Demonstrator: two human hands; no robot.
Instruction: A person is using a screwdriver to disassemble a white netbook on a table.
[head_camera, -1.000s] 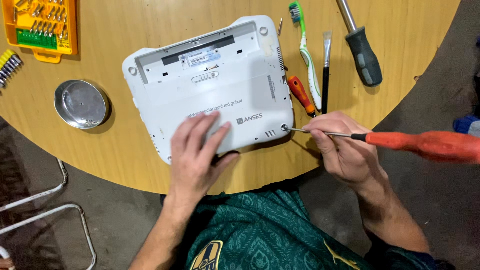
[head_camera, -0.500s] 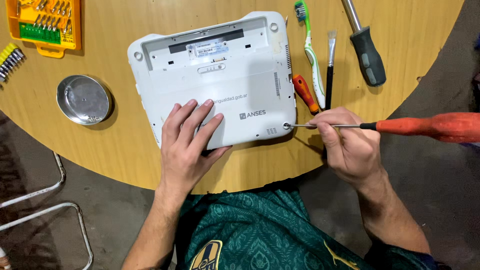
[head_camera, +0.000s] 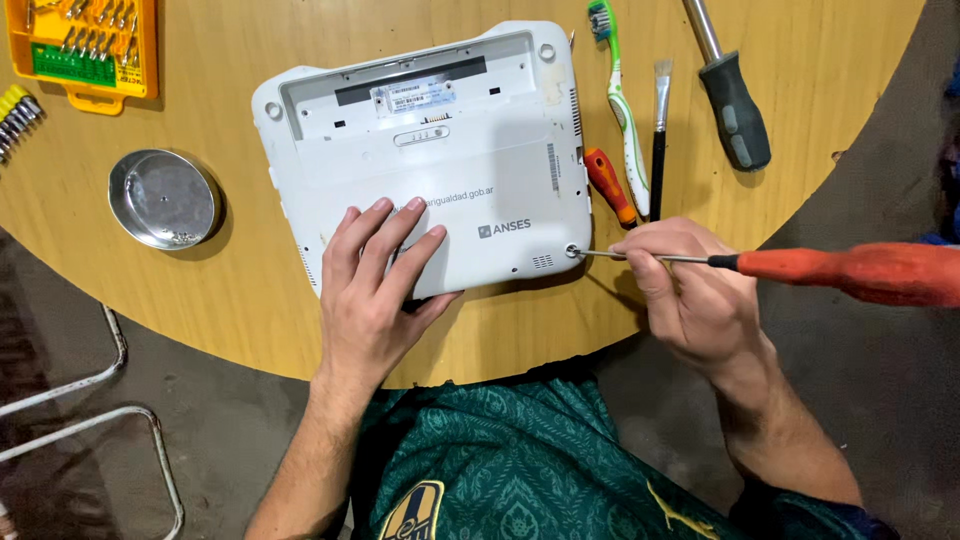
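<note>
Head view: your left hand (head_camera: 375, 290) lies flat on the upturned white laptop (head_camera: 430, 150); your right hand (head_camera: 690, 295) grips the orange screwdriver (head_camera: 800, 268), tip in its corner screw (head_camera: 573, 252). Turning needs steady downward pressure.

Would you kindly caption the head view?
Left hand steadies upturned white laptop; right hand guides orange-handled screwdriver into corner screw.
</note>
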